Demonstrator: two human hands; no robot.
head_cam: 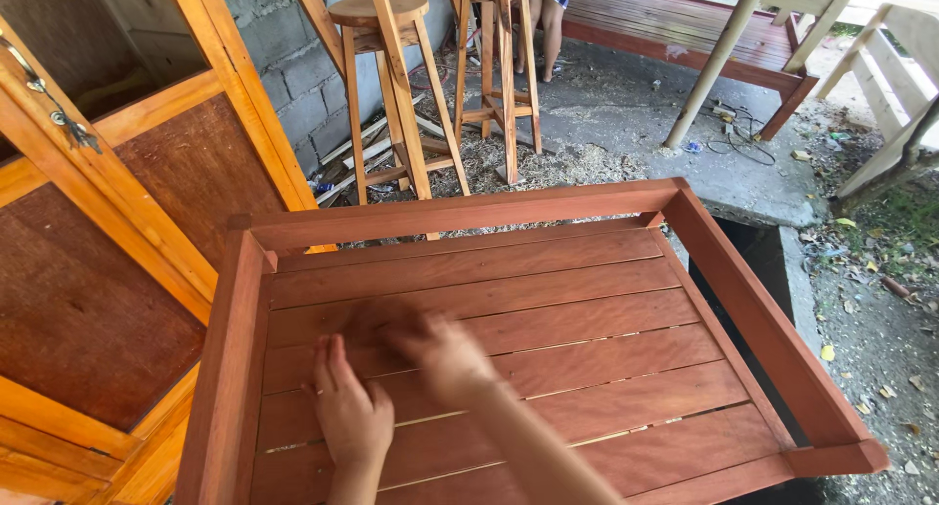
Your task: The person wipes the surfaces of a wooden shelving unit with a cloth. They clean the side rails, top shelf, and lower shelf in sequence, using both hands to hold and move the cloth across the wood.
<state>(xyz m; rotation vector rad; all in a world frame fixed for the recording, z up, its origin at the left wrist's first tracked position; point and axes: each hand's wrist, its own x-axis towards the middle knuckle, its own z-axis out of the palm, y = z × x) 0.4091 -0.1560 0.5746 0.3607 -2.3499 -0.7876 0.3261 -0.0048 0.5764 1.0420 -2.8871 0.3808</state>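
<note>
Nearby, bar stools (391,85) and a cabinet (108,270) flank the slatted frame (587,319).

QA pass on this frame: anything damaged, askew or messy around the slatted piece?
Slatted red-brown frame looks intact, with even slats. Both hands rest on it; the right one is motion-blurred. The mess is behind: sawdust and offcut strips under the tall stools, and a loose cable on the concrete.

Open-air carpentry workshop, unfinished wooden stools (391,85), sawdust-strewn concrete floor (587,133), stained slatted frame (528,319)
</note>
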